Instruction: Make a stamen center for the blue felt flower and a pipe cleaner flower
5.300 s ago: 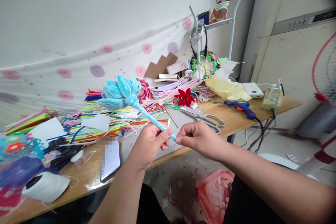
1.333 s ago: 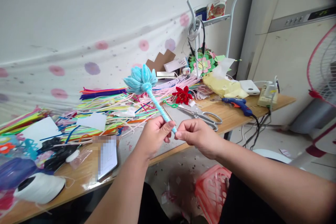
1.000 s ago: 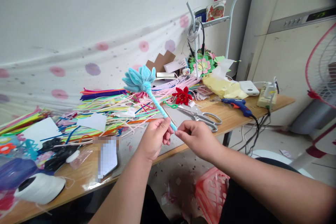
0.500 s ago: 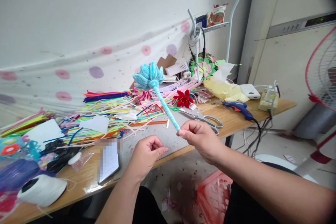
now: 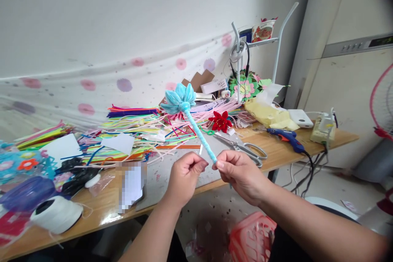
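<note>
A light-blue pipe-cleaner flower (image 5: 179, 99) stands tilted on a long wrapped stem above the wooden table (image 5: 92, 223). My right hand (image 5: 242, 174) is closed and pinches the stem's bottom end between thumb and forefinger. My left hand (image 5: 186, 176) is just left of that end, with its fingers curled and its thumb pressed to the forefinger. Whether it touches the stem or holds anything I cannot tell. Both hands hover over the table's front edge.
A heap of coloured pipe cleaners (image 5: 138, 127) covers the table's back. Scissors (image 5: 245, 149), a red flower (image 5: 220, 121) and a blue glue gun (image 5: 287, 136) lie to the right. A phone (image 5: 132, 184) and a white thread spool (image 5: 57, 215) lie to the left. A red basket (image 5: 251, 239) sits on the floor.
My left hand let go of the stem and dropped, then rose again beside its end. My right hand kept hold, and the flower swung from leaning left to more upright.
</note>
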`<state>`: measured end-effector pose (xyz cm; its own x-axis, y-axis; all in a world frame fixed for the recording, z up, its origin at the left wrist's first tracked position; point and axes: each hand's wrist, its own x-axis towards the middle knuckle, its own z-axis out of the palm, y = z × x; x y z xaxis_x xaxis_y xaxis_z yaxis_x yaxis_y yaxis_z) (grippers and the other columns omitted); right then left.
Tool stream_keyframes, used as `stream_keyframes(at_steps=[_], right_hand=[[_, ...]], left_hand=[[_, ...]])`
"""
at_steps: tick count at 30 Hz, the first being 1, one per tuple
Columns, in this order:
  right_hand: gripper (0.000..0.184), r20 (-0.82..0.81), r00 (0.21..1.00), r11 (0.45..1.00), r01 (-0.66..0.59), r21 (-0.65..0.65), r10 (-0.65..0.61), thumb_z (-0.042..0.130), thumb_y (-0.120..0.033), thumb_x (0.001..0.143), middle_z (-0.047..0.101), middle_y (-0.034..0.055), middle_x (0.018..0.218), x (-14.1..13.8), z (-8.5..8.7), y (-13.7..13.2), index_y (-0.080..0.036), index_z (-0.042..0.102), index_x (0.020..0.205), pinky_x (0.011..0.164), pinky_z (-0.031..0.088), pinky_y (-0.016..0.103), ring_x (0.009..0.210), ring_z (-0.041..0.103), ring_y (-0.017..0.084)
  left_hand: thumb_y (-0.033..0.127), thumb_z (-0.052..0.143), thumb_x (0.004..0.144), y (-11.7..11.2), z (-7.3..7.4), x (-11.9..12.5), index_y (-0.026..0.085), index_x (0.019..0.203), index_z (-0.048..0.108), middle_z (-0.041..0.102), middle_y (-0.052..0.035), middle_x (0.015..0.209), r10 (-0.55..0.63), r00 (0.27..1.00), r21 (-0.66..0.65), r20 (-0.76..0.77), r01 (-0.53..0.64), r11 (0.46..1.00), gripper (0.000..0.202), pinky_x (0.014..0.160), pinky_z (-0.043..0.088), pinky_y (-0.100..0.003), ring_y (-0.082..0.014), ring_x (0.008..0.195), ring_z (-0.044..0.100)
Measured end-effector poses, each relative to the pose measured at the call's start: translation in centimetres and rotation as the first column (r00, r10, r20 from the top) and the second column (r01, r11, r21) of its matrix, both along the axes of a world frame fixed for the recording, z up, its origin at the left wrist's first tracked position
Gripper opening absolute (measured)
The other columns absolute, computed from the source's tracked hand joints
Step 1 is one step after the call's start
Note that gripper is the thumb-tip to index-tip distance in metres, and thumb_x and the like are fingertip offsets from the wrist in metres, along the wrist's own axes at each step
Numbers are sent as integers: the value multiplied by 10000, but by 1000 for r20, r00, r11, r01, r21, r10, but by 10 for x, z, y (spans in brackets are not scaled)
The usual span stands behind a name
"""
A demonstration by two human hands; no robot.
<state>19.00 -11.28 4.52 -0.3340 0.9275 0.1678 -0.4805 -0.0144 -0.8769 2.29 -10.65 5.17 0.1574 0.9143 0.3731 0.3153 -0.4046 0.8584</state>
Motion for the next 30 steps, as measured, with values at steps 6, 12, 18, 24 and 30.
stream_keyframes(at_steps=[6, 12, 18, 24, 30], right_hand=[[271, -15, 999, 999, 33, 21, -33, 742, -367, 666, 382, -76, 450, 8, 1, 3, -140, 594, 643, 450, 139, 228, 441, 240, 50], [266, 41, 997, 992, 62, 111, -67, 723, -369, 694, 378, -77, 487, 9, 2, 2, -143, 585, 662, 459, 149, 224, 466, 234, 52], [273, 204, 961, 956, 128, 263, -184, 668, -357, 725, 417, -50, 546, 1, 5, 0, -159, 518, 611, 499, 246, 219, 520, 314, 74], [209, 439, 791, 848, 181, 499, -427, 570, -272, 764, 449, -30, 546, -10, 4, 0, -169, 497, 596, 515, 307, 225, 523, 384, 94], [204, 542, 673, 783, 90, 615, -504, 546, -226, 779, 506, -11, 564, -17, -2, 3, -159, 520, 588, 545, 315, 230, 547, 430, 101]], left_hand=[[227, 599, 754, -32, -63, -13, 180, 660, 677, 628, -37, 667, -42, 944, -243, -326, -41, 969, 130, 642, 423, -302, -189, 669, 574], [39, 539, 673, -53, -84, -13, 331, 1026, 690, 488, -22, 1348, -432, 806, -367, -406, 289, 884, 483, 957, 392, -368, -224, 1138, 515], [282, 554, 818, -16, -9, -16, 230, 900, 703, 669, -53, 970, 130, 992, -63, 2, -129, 990, 178, 915, 406, -348, -200, 965, 580], [401, 583, 806, -4, 30, 21, 166, 937, 632, 664, -80, 926, 183, 642, -258, 745, 24, 966, 273, 816, 458, -340, -185, 858, 620], [397, 477, 875, -3, 52, 39, 156, 702, 519, 398, 59, 482, 212, 387, -307, 897, 204, 929, 300, 398, 311, -172, -55, 381, 366]])
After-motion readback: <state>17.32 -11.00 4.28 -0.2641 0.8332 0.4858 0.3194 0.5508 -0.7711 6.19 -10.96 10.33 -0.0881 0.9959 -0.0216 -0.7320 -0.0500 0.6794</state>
